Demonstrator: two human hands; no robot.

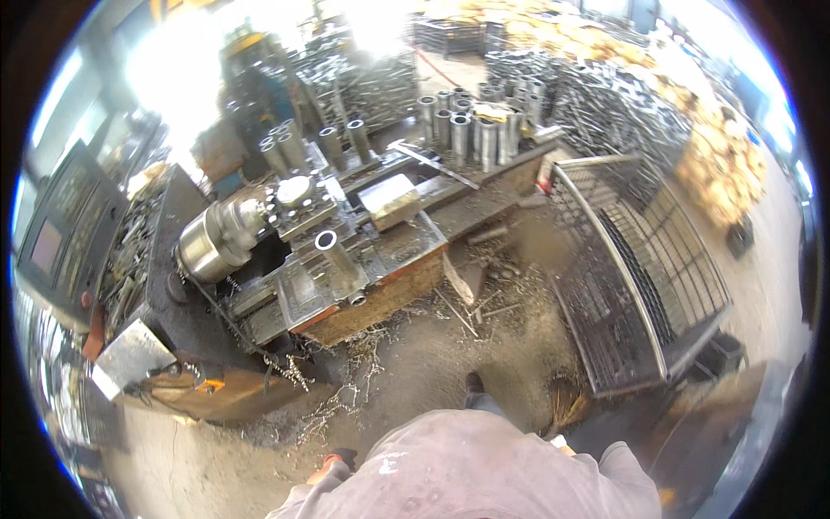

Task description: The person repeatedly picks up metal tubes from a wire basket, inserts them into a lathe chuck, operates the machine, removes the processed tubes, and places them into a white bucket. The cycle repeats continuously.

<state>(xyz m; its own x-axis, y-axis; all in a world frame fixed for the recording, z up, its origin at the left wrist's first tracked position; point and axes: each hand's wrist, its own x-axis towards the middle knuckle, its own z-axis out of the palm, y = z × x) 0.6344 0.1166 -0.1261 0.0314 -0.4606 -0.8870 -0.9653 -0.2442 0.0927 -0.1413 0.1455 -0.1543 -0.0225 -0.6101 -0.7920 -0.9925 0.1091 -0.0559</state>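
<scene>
Steel tube (335,256), short and hollow, stands on the bed of the lathe (285,259) just right of the chuck (212,242), its open mouth tilted up toward me. A second, smaller tube end (357,299) lies just below it at the bed's front edge. Behind the standing tube, farther from me, a pale rectangular block (391,201) rests on the lathe's carriage, and beyond that a cluster of upright tubes (471,125) stands at the far end of the bed. More tubes (285,147) stand behind the chuck. Left of the chuck is the dark control panel (60,229). Right of the lathe, well apart from the standing tube, a wire mesh cage (640,268) sits on the floor. Curled metal shavings (346,381) lie scattered on the floor below the bed's front edge.

My left hand (333,471), in an orange-and-dark glove, shows only partly at my side, well below the lathe and far from the standing tube; I cannot tell how wide its fingers are spread or whether it holds anything. My right hand (562,445) shows as a mere sliver beside my grey sleeve (467,471), and I cannot tell its grip either.
</scene>
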